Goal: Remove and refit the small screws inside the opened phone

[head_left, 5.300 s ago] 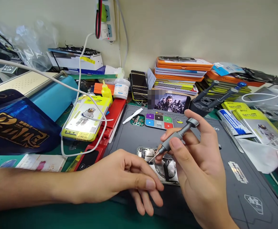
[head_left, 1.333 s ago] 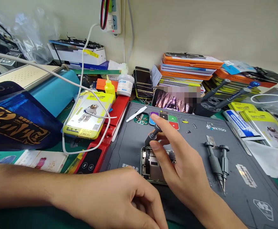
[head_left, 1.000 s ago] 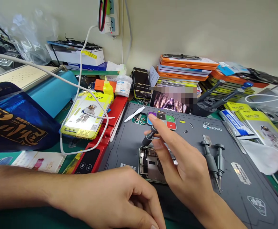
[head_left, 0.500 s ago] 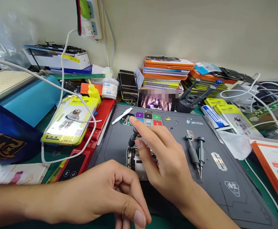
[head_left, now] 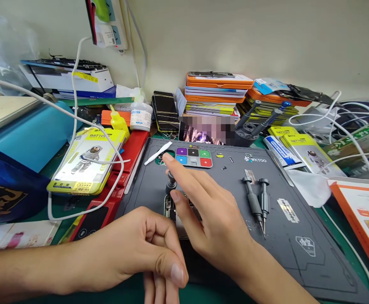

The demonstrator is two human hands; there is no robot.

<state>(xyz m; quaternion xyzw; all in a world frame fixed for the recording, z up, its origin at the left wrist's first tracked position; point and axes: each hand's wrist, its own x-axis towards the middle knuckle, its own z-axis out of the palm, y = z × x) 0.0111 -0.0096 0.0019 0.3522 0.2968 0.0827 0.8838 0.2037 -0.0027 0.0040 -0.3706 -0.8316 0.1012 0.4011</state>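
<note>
Pinching a dark precision screwdriver [head_left: 171, 185] upright, the right hand [head_left: 216, 219] works the opened phone [head_left: 172, 210] at the mat's [head_left: 298, 219] 9 o'clock; keep it vertical, press lightly. Left hand [head_left: 130, 253] curls loosely, empty.

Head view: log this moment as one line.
right hand: holds screwdriver on opened phone | left hand: loosely curled, empty

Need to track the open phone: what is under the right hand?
Under the right hand lies the opened phone; only its upper left corner shows. A small screwdriver stands on it, held by the fingers. The rest of the phone is covered by both hands.
</note>
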